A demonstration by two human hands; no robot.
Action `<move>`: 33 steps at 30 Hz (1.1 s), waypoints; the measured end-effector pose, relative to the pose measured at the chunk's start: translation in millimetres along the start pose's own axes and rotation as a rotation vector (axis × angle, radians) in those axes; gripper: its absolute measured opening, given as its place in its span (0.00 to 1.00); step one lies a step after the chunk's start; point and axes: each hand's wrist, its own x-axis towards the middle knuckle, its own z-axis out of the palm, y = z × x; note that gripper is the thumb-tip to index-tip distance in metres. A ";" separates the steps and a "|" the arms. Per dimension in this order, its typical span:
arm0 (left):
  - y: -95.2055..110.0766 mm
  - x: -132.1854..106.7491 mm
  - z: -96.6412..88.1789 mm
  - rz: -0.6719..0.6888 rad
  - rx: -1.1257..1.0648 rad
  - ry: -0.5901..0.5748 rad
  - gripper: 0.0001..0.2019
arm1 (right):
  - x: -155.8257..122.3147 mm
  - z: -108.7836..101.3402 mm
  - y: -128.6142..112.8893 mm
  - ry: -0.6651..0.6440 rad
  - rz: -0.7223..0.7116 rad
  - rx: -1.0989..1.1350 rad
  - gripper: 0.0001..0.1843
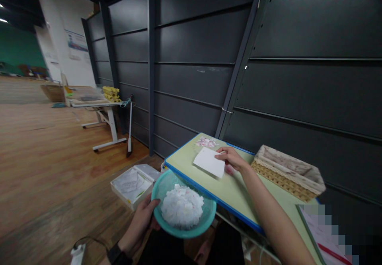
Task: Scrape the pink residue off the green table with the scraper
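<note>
My left hand [145, 212] grips the left rim of a teal plastic colander [209, 218], tilted slightly below the table's front edge. Inside it lies a heap of small white paper scraps [182, 206], some with pinkish marks. Above the table my right hand [231, 158] pinches the right side of a white card [209, 162], held at a tilt. A small pink thing [229, 170] shows just beneath that hand, too small to make out. Toward the table's far left corner is a loose pile of pink-and-white scraps [206, 142].
The table [238, 195] is pale green with a blue edge. On its right stand a lined wicker basket [286, 173] and a sheet with a red pen [333, 254]. An open white box [133, 185] sits on the floor at left. A dark panelled wall [191, 78] rises behind.
</note>
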 end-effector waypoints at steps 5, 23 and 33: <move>4.3 -4.7 2.6 0.008 -0.002 -0.003 0.28 | 0.4 -0.1 2.0 0.008 0.077 -0.020 0.15; -1.6 4.0 -1.1 -0.028 -0.018 0.008 0.34 | -1.2 24.8 2.8 -0.144 0.003 0.072 0.20; -30.9 18.9 -1.9 -0.034 -0.024 0.026 0.34 | 34.1 -20.0 15.3 0.512 -0.190 -0.686 0.13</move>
